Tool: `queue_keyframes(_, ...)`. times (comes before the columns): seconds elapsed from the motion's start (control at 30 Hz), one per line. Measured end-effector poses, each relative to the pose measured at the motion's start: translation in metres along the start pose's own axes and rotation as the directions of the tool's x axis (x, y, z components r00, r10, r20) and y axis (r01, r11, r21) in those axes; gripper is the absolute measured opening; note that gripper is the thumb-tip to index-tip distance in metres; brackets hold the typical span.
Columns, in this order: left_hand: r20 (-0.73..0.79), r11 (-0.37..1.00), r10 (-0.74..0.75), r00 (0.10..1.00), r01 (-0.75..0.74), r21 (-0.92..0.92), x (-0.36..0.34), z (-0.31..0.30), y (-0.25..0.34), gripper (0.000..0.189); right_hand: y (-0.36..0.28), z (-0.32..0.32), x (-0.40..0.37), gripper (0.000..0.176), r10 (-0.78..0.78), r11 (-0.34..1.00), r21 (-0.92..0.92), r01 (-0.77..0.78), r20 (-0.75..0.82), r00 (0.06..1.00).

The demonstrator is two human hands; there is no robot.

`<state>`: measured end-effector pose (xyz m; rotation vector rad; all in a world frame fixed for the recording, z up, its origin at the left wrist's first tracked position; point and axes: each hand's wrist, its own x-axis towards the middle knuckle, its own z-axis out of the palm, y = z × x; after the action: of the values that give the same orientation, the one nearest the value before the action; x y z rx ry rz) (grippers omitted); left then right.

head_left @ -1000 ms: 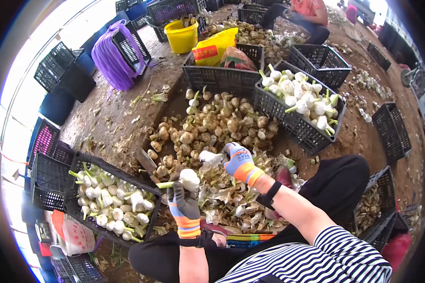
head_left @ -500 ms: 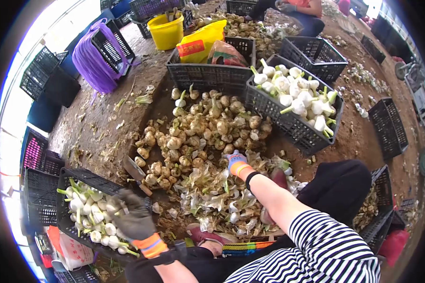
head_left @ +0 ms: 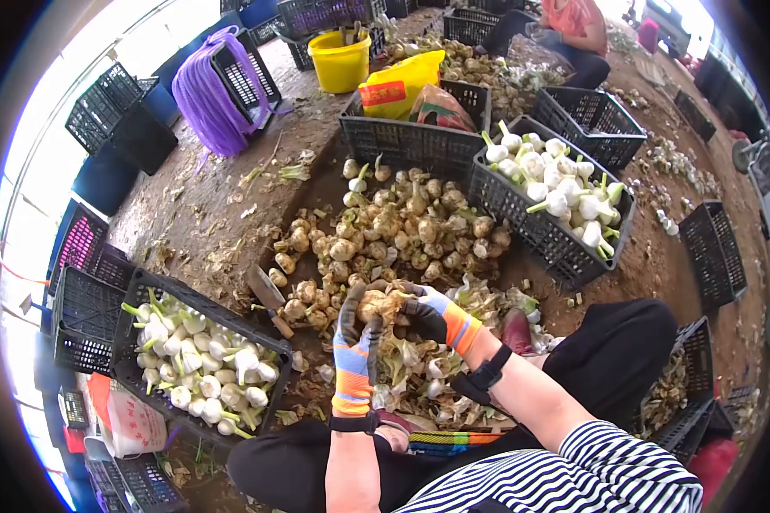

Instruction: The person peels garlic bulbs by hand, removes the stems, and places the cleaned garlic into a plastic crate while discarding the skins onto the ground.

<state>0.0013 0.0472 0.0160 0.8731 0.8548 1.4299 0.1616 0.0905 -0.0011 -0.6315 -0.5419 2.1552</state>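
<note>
Left crate [head_left: 231,313]: holds white bulbs [head_left: 205,359], many with green stems; stands near the left hand.
Purple twine [head_left: 207,103]: hangs in a thick bundle over a tilted crate [head_left: 250,79], behind the left crate.
Cleaver [head_left: 266,287]: lies at the left edge of the heap, its wooden handle toward the person.
Yellow bucket [head_left: 340,70]: stands at the back, with handles poking out of it.
Left hand [head_left: 358,318]: gloved, thumb and fingers bent around the near and left sides of a brown bulb [head_left: 380,306], holding it between them.
Brown bulb: between both hands, above the meeting of heap and husks, its papery skin on.
Yellow bag [head_left: 404,85]: sits in the back crate [head_left: 409,142], beyond the heap.
Heap [head_left: 402,218]: brown bulbs on the ground, just beyond the hands.
Husks [head_left: 432,363]: loose and dry, spread below the hands.
Right hand [head_left: 426,314]: gloved, fingers closed in on the brown bulb's right side, pinching at its skin; exact fingertip contact cannot be told.
Right crate [head_left: 535,235]: tilted in view, piled with more white bulbs [head_left: 565,184].
Other person [head_left: 576,34]: sits at the back, well apart, gloved.
</note>
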Motion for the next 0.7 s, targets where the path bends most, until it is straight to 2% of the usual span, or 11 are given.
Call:
queue_keyframes(0.1,-0.036,0.987,0.158,0.987,-0.159,-0.007,-0.004,-0.013,-0.003,0.058,0.006,0.012,-0.005,0.039,-0.172,0.977,-0.151,0.150,-0.145,0.974)
queue_keyframes(0.2,-0.110,0.933,0.267,0.957,-0.229,0.277,-0.006,-0.015,0.001,0.067,-0.002,0.051,-0.024,0.031,-0.104,0.988,-0.124,0.091,-0.105,0.989)
queue_keyframes(0.27,-0.047,0.718,0.458,0.888,-0.339,0.608,-0.010,-0.011,0.003,0.071,0.005,0.065,-0.017,0.030,-0.168,0.974,-0.173,0.149,-0.105,0.980)
queue_keyframes(0.3,-0.041,0.716,0.462,0.886,-0.346,0.606,-0.012,-0.009,0.007,0.071,0.011,0.065,-0.012,0.030,-0.175,0.972,-0.175,0.156,-0.103,0.979)
queue_keyframes(0.4,0.115,0.418,0.576,0.809,-0.413,0.809,-0.016,-0.004,0.021,0.067,0.011,0.077,-0.015,0.024,-0.254,0.944,-0.260,0.205,-0.171,0.952)
queue_keyframes(0.43,0.117,0.417,0.580,0.806,-0.417,0.808,-0.017,-0.003,0.020,0.067,0.011,0.076,-0.016,0.024,-0.258,0.942,-0.262,0.209,-0.168,0.951)
queue_keyframes(0.5,-0.024,0.725,0.474,0.880,-0.375,0.578,-0.020,-0.002,0.016,0.068,0.012,0.072,-0.019,0.020,-0.238,0.964,-0.147,0.220,-0.123,0.963)
queue_keyframes(0.57,-0.014,0.730,0.478,0.878,-0.388,0.563,-0.022,0.002,0.023,0.070,0.003,0.077,-0.028,0.019,-0.209,0.968,-0.165,0.190,-0.107,0.972)
queue_keyframes(0.63,0.134,0.468,0.547,0.826,-0.435,0.769,-0.025,0.006,0.033,0.070,-0.002,0.079,-0.033,0.019,-0.165,0.977,-0.154,0.148,-0.099,0.981)
queue_keyframes(0.67,0.135,0.470,0.548,0.826,-0.437,0.767,-0.023,0.002,0.026,0.070,-0.003,0.078,-0.035,0.020,-0.161,0.981,-0.126,0.150,-0.079,0.984)
queue_keyframes(0.7,0.079,0.661,0.499,0.863,-0.438,0.610,-0.019,-0.006,0.012,0.069,-0.004,0.077,-0.036,0.020,-0.162,0.980,-0.129,0.151,-0.080,0.984)
